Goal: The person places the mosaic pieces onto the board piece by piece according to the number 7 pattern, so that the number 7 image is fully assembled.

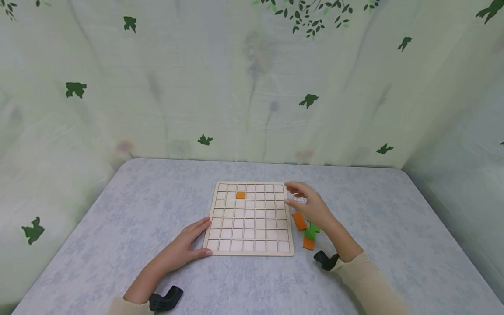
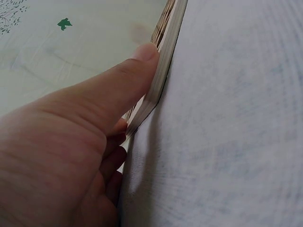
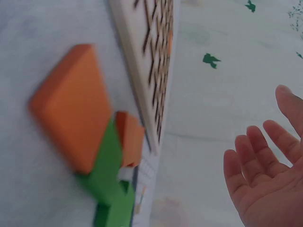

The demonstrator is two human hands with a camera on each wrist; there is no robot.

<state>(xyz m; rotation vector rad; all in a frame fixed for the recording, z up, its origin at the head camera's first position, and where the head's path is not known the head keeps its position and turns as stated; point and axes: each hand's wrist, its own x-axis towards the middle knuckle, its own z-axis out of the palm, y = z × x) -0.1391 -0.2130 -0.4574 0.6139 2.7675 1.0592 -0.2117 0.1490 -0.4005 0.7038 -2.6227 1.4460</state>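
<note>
The left hand [image 1: 184,247] lies closest, its fingers straight along the left rim of the gridded board [image 1: 249,223] and its thumb on the near left corner, touching without clasping it. The board lies flat on the worktop [image 1: 252,284], its near edge facing the person and its sides running away from them; it looks almost square, so a long axis is hard to tell. It is probably light, stiff wood, apt to slide if nudged, and best held by its rim. Just beside its right edge, a near orange tile [image 1: 309,244] touches a green tile [image 1: 310,233]; beyond these, an orange shape [image 1: 299,221] slants away toward the far left along its length, one piece or two, I cannot tell which. The tiles seem small, hard and light, perhaps a little slippery, easiest to pinch by opposite edges. Over the board's far right side, the right hand [image 1: 310,204] is empty, fingers loosely extended and thumb apart. A printed card [image 1: 302,200] shows partly behind it. One orange square [image 1: 241,195] sits in the board's second row from the far edge, third column from the left, its sides following the grid. Behind everything hangs a pale cloth [image 1: 220,87] with green birds.
</note>
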